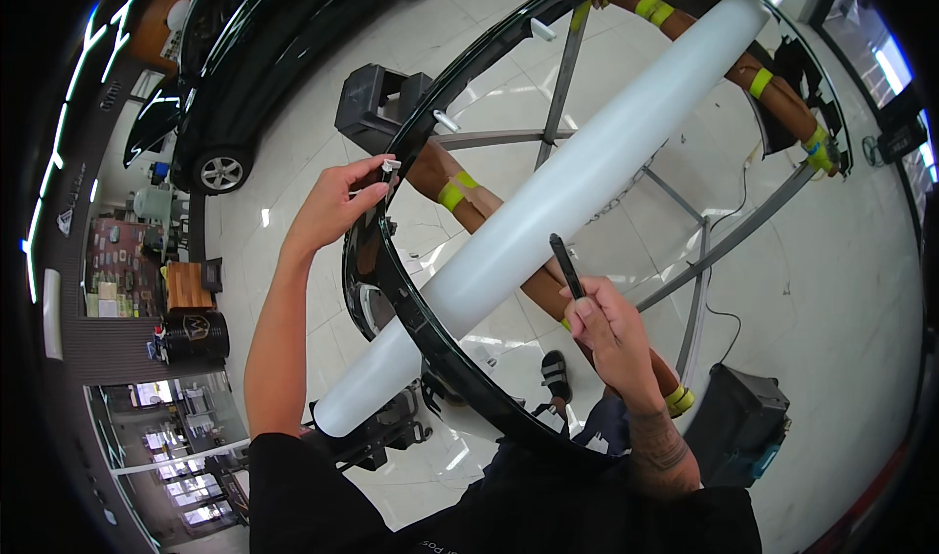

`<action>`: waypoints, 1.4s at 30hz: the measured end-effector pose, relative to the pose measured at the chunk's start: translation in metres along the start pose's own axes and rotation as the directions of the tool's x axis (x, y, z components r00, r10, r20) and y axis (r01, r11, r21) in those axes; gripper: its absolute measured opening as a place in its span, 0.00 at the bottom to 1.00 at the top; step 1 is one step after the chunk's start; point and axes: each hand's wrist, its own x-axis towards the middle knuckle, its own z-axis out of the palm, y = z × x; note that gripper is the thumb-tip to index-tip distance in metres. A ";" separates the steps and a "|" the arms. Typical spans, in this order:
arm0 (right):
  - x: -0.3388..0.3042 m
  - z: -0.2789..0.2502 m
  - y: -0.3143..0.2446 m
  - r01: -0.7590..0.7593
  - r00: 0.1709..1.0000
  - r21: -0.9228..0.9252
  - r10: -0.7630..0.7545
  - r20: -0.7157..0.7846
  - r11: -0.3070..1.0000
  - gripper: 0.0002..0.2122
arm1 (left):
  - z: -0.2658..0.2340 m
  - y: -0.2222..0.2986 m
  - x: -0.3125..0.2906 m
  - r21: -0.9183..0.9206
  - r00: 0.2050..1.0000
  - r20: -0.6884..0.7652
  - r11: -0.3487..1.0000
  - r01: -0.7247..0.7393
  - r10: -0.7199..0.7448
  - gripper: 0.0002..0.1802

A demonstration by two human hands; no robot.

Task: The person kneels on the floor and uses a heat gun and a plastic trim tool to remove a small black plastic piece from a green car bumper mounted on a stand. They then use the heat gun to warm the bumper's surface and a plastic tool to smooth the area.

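Note:
A large curved glossy black car panel, looking like a bumper, rests on a stand in front of me. My left hand is at the panel's upper left edge, thumb and fingers pinched on a small whitish tab. Similar pale tabs stick up farther along that edge. In my right hand, raised over the middle of the panel's opening, is a slim black pen-shaped tool pointing up and away; its exact kind is unclear. A long white roll runs diagonally beneath my hands.
Brown padded stand arms with yellow-green bands and grey metal legs support the panel. A black car stands at the far left. Dark boxes lie at the upper left and lower right. A cable trails over the tiles.

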 end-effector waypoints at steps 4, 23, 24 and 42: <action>0.020 0.014 0.008 -0.027 0.997 0.107 0.035 -0.074 0.994 0.10 | 0.004 0.000 -0.003 0.120 0.998 -0.029 0.991 0.065 -0.062 0.21; 0.083 0.090 -0.010 -0.205 0.976 0.447 0.149 0.158 0.871 0.10 | 0.023 0.015 -0.010 0.281 0.973 -0.227 0.955 0.091 -0.025 0.16; 0.081 0.083 -0.010 -0.210 0.973 0.445 0.142 0.180 0.870 0.10 | 0.025 0.018 -0.009 0.343 0.969 -0.247 0.933 0.104 -0.017 0.16; -0.018 -0.038 -0.005 -0.152 0.976 0.799 0.217 0.028 0.582 0.27 | 0.148 0.044 -0.160 0.460 0.815 -0.009 0.726 -0.512 0.580 0.15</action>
